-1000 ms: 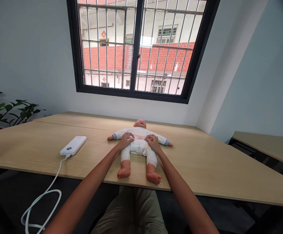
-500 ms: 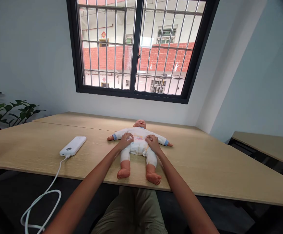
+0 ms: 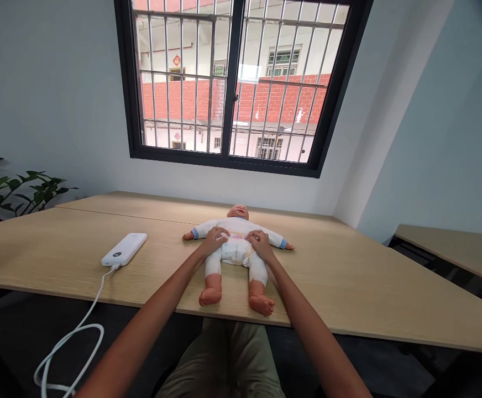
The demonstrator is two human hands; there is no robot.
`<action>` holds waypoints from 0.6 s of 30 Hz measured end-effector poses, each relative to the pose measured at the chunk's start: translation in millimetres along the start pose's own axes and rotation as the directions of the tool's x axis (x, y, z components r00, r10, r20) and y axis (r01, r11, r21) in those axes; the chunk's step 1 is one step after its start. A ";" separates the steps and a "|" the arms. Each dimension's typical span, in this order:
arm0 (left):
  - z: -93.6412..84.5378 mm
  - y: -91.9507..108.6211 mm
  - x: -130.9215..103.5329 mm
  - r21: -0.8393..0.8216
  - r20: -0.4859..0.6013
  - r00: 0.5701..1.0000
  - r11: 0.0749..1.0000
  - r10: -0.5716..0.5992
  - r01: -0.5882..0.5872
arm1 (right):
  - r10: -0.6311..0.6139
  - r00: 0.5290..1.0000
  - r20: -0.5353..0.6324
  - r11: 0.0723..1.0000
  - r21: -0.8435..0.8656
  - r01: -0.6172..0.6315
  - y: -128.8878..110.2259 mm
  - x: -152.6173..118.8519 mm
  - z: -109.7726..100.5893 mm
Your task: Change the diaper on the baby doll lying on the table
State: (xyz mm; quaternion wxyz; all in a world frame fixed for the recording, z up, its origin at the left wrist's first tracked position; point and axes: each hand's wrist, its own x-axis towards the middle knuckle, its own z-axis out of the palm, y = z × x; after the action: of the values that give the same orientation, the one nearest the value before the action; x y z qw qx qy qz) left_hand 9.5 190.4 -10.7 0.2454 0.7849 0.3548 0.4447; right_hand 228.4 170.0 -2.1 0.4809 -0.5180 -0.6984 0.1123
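Observation:
On its back lies a baby doll point(image 3: 237, 224) in a white outfit with blue cuffs, its head away from me and its bare feet near the table edge. A white diaper point(image 3: 235, 253) covers its hips. At the diaper's left waist, my left hand point(image 3: 215, 242) has its fingers curled in and closed on the edge. My right hand point(image 3: 261, 244) is closed in a pinch on the right side of the waist. The fingertips of both hands are small and partly hidden against the white cloth.
A white power bank point(image 3: 125, 249) lies to the left on the wooden table point(image 3: 349, 287), its white cable point(image 3: 84, 326) hanging over the front edge. A leafy plant point(image 3: 21, 190) stands at the far left. Behind the table is a wall with a barred window point(image 3: 226, 157). Another table point(image 3: 456, 249) is at right.
Both hands stay at the diaper's waist, with the left fingers shifting very slightly. The doll and power bank keep their places.

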 end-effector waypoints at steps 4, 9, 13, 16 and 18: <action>0.2 4.8 -1.7 0.018 -0.019 1.000 1.000 -0.011 0.012 | 0.019 1.000 -0.020 1.000 0.006 -0.019 4.8 1.4 2.1; 1.6 -0.1 -1.3 -0.012 -0.043 0.999 1.000 -0.021 0.020 | 0.027 0.999 -0.018 1.000 0.008 -0.027 8.6 1.1 3.7; 3.4 -6.6 0.4 -0.053 -0.048 0.999 0.998 -0.017 0.014 | 0.020 0.999 -0.032 1.000 0.024 -0.019 11.5 1.1 5.0; 3.7 -7.8 1.1 -0.039 -0.053 0.999 0.999 -0.010 0.008 | 0.004 0.999 -0.039 0.999 0.041 -0.002 13.7 1.9 6.3; 3.7 -8.1 1.4 -0.008 -0.049 0.999 1.000 0.000 -0.001 | 0.007 0.999 -0.041 0.999 0.038 -0.005 14.7 2.3 7.0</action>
State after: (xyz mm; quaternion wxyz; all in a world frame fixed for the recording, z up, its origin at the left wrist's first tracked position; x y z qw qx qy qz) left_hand 10.5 196.4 -17.5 0.2396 0.7729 0.3587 0.4654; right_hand 232.0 180.7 -14.0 0.5045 -0.5130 -0.6846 0.1165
